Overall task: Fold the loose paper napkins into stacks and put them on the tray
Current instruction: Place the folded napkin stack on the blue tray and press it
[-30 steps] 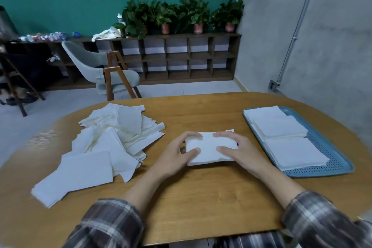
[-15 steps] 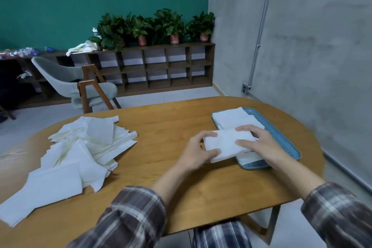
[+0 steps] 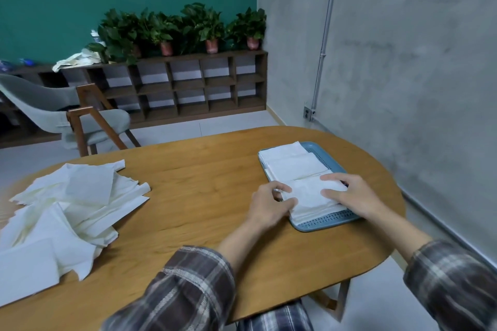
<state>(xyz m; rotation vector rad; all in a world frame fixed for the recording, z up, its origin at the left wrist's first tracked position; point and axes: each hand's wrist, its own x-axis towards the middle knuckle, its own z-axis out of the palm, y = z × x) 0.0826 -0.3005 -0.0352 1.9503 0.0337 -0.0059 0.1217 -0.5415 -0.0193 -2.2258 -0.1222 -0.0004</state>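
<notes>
We see a rounded wooden table point(image 3: 204, 196) filling the lower half of the view. At nine o'clock on it lies a wide, untidy heap of loose napkins point(image 3: 61, 212), sheets overlapping at odd angles and spreading off the left edge. At about two o'clock from the table's middle, near its right end, sits a blue perforated tray point(image 3: 325, 220) with its long side running away from us. Two folded stacks point(image 3: 293, 161) already lie in its far half, one just behind the other. At the tray's near end rests a third folded stack point(image 3: 309, 196), lying on the tray floor, and both our hands are on it. Our left hand point(image 3: 266, 204), at the stack's nine o'clock edge, has its fingers curled around that edge, thumb on top, gripping it. Our right hand point(image 3: 349, 196), at the three o'clock side, lies flat with fingers spread across the top of the same stack, pressing down rather than closing round it. Plaid sleeves point(image 3: 193, 285) cover both forearms.
</notes>
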